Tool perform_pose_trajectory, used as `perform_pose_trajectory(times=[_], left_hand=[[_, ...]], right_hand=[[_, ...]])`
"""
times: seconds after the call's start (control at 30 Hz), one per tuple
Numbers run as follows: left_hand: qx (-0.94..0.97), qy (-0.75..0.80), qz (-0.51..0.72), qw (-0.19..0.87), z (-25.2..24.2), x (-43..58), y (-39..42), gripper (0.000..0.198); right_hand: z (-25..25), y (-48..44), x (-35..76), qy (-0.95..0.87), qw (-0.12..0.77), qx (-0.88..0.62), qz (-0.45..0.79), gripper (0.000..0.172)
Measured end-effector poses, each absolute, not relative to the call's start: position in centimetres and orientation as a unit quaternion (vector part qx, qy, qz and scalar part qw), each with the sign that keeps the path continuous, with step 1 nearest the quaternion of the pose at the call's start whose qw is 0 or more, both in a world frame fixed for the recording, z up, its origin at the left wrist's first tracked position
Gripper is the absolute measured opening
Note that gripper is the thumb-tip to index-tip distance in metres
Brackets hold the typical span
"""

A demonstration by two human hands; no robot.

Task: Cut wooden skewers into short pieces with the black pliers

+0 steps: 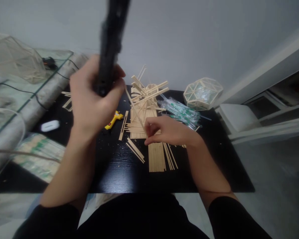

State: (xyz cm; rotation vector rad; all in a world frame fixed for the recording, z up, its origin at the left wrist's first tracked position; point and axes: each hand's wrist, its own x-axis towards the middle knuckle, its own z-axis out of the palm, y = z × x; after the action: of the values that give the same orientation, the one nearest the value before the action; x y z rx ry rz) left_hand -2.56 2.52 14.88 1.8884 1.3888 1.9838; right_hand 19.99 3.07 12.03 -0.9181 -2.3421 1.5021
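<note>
A thin wooden stick [137,112] slants between my two hands. My left hand [92,96] is raised on the left, with its closed fingertips at the stick's upper end. A long black object [111,43], blurred and close to the camera, crosses in front of that hand; I cannot tell whether the hand holds it. My right hand [164,130] pinches the stick's lower end, just above a flat panel of sticks laid side by side [156,158]. Behind it stands a structure of crossed wooden sticks [148,93], partly hidden by the stick.
A yellow tool [114,120] and loose sticks [135,151] lie on the black table [114,176]. Plastic-wrapped packs [183,111] and a faceted stick-frame shape [203,94] are at the right. A white case [50,125] and another pack [37,154] lie left, near cables.
</note>
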Motion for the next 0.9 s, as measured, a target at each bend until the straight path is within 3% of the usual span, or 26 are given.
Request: perform_pose_trajectory(times=[0.13, 0.27, 0.37, 0.9], left_hand=[[0.681, 0.479, 0.553, -0.010, 15.2, -2.4, 1.7, 0.025], [0.684, 0.490, 0.540, -0.019, 15.5, -2.2, 1.2, 0.025], [0.681, 0.490, 0.545, -0.023, 15.4, -2.1, 1.2, 0.025], [0.677, 0.515, 0.525, -0.012, 15.4, -2.2, 1.2, 0.026]], right_hand=[[10.1, 2.6, 18.0, -0.845, 0.003, -0.360, 0.395, 0.010], [7.2, 1.5, 15.2, -0.876, -0.041, -0.387, 0.284, 0.022], [5.4, 0.7, 13.8, -0.892, -0.050, -0.381, 0.238, 0.010], [4.8, 0.6, 13.0, -0.885, -0.098, -0.396, 0.225, 0.021]])
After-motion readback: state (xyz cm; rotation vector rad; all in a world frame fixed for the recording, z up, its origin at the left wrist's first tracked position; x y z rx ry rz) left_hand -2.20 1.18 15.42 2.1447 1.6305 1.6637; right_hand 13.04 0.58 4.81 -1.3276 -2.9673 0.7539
